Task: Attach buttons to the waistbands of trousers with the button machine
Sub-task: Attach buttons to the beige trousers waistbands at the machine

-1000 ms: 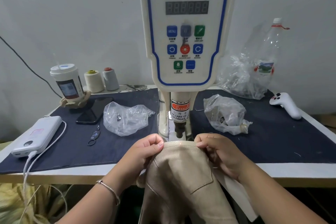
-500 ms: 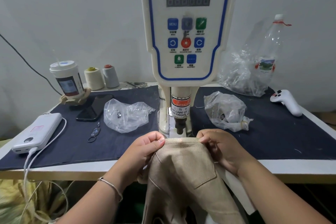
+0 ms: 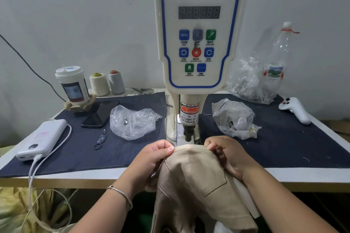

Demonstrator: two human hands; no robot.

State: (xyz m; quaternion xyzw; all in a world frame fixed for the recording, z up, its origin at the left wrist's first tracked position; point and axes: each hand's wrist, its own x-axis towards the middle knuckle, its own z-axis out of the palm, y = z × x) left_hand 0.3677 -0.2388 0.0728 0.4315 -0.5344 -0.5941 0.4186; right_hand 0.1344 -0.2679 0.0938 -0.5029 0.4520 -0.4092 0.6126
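- Holding the trousers (image 3: pixel 191 172) at the table's near edge, waistband (image 3: pixel 189 147) stretched just below the button machine (image 3: pixel 198 43) punch (image 3: pixel 188 135).
- My left hand (image 3: pixel 151 159) and right hand (image 3: pixel 225 153) each pinch the band's edge.
- Positioning step, I'd say; next, slide the band under squarely, fingers clear.

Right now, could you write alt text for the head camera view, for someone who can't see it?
Two hands, left hand and right hand, pinch the waistband of tan trousers just under the punch of a white servo button machine. The machine stands on a table covered with a dark cloth, with plastic bags on either side of it.
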